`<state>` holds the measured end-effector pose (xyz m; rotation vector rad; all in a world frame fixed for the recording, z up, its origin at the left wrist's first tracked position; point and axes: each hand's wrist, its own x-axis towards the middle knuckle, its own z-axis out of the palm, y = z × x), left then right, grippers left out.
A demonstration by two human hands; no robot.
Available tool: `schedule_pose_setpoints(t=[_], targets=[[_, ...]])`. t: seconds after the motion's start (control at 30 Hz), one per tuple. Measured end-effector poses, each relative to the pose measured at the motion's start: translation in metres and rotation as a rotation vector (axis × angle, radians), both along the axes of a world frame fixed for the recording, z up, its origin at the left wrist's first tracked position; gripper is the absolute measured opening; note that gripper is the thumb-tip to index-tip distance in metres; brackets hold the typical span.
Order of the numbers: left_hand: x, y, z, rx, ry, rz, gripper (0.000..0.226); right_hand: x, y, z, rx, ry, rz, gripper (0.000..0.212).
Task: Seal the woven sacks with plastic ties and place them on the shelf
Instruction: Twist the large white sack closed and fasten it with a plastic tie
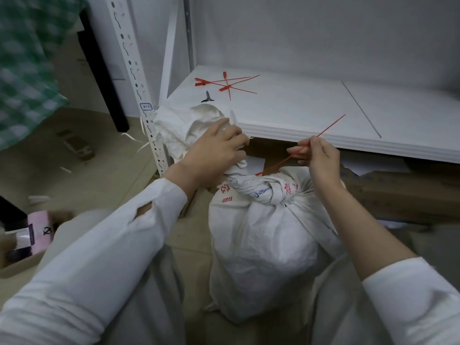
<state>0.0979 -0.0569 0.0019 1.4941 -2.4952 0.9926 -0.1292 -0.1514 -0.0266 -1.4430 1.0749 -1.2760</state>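
One sack (261, 245) stands below shelf (298, 115) edge.

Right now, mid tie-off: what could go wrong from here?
Only the left hand grips the twisted neck of the sack; a looser grip could let it unwind.
The right hand pinches the thin red tie mid-length; it may slip.
Spare ties lie on the shelf, likely under a placed sack.

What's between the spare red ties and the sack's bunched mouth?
Head view: one small dark pointed tool, type unclear, on the white shelf board, between the spare red plastic ties and the white woven sack's bunched mouth.
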Motion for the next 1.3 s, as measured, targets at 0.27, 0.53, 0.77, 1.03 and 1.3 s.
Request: schedule_pose_setpoints(t=[0.27,0.53,0.77,1.03,1.3], targets=[[-0.005,-0.021,-0.001,-0.149,-0.012,-0.03,0.026,0.01,-0.01,-0.019,0.114,0.095,0.287,0.034],[-0.014,-0.036,0.001,-0.269,0.017,-0.062,0.018,0.004,-0.011,-0.017,0.049,0.074,0.272,0.033],[-0.034,-0.039,0.003,-0.341,0.055,-0.136,0.02,-0.012,-0.016,-0.014,0.001,-0.21,0.098,0.032],[-0.031,-0.037,0.004,-0.294,0.042,-0.09,0.021,-0.011,-0.016,-0.022,0.134,0.086,0.351,0.041],[-0.017,-0.037,0.0,-0.232,0.049,0.022,0.026,-0.005,0.002,-0.021,-0.072,0.488,0.451,0.067]])
